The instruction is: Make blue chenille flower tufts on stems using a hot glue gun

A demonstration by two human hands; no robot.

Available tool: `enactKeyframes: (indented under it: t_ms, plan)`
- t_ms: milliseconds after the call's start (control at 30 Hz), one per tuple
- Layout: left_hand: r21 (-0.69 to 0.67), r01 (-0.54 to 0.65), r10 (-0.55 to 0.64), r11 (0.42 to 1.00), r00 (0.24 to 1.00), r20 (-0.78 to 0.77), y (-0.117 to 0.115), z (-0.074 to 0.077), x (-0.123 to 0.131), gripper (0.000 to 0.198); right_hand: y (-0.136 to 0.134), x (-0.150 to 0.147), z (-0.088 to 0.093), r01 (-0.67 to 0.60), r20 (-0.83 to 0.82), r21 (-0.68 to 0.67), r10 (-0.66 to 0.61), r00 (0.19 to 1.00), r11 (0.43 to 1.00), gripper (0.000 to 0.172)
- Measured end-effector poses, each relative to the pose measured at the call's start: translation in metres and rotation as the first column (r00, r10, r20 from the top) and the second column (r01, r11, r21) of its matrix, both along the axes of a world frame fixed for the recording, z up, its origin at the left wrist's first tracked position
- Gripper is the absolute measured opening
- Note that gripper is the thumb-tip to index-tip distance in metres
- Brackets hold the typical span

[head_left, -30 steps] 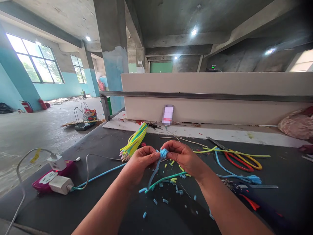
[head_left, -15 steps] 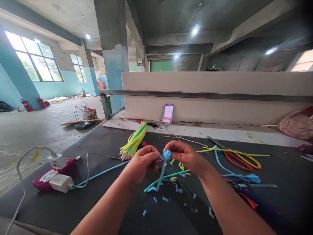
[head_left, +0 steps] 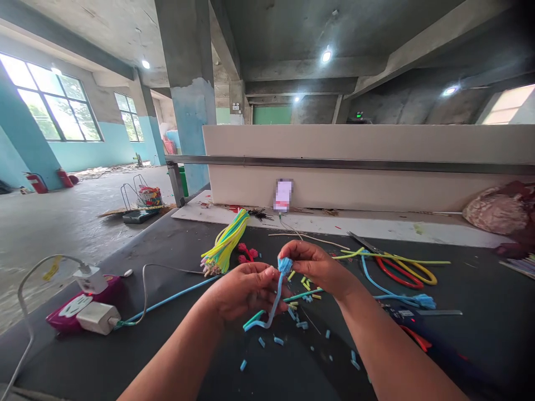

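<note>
A small blue flower-like bundle of fuzzy pipe cleaner point(head_left: 285, 265) is pinched at its head by my right hand point(head_left: 320, 266). Its blue stem hangs down and bends to the left near its lower end. Beside it, my left hand point(head_left: 246, 287) has its fingers apart behind the stem, the thumb close to the flower head; whether they touch is unclear. A green pipe cleaner point(head_left: 253, 318) lies under the hands. Short blue and yellow cut pieces point(head_left: 278, 340) are scattered around below.
A yellow and green pipe-cleaner bundle point(head_left: 228, 245) and red fuzzy pieces point(head_left: 247, 253) lie beyond my left hand. To the right are scissors point(head_left: 403, 272), another blue flower point(head_left: 424, 301) and a dark tool point(head_left: 401, 316). A purple power strip point(head_left: 62, 317) with chargers sits left; a phone point(head_left: 283, 195) stands behind.
My left fingers have come off the blue flower head and spread, moving slightly down. My right hand still pinches it. The view has shifted slightly.
</note>
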State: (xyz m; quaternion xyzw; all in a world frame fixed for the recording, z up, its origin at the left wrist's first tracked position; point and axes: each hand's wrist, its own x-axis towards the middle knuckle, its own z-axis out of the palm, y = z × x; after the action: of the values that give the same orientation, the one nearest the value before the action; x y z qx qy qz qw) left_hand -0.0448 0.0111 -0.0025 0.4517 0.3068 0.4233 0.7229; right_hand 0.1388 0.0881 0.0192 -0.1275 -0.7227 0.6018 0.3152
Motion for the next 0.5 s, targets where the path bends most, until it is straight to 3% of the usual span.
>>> enactKeyframes:
  t_ms: [133,233,333,500]
  plan:
    - [-0.046,0.004,0.001,0.999,0.996,0.093,-0.002,0.000,0.004,0.022,-0.002,-0.001,0.001,0.008,0.033,0.012,-0.008,0.999,1.000,0.012]
    - [-0.054,-0.040,0.045,0.998,0.996,0.082,0.002,-0.004,0.003,0.018,-0.004,-0.001,0.004,0.055,0.050,0.025,-0.056,0.997,0.998,0.026]
    - [-0.019,-0.009,0.011,1.000,0.993,0.120,0.004,-0.008,-0.002,0.015,-0.005,-0.002,0.013,0.209,-0.007,0.055,-0.209,0.978,0.976,0.040]
    - [0.031,0.036,-0.043,0.999,0.965,0.257,0.003,-0.012,-0.002,0.016,-0.019,0.001,0.051,0.493,-0.138,0.095,-0.479,0.867,0.865,0.029]
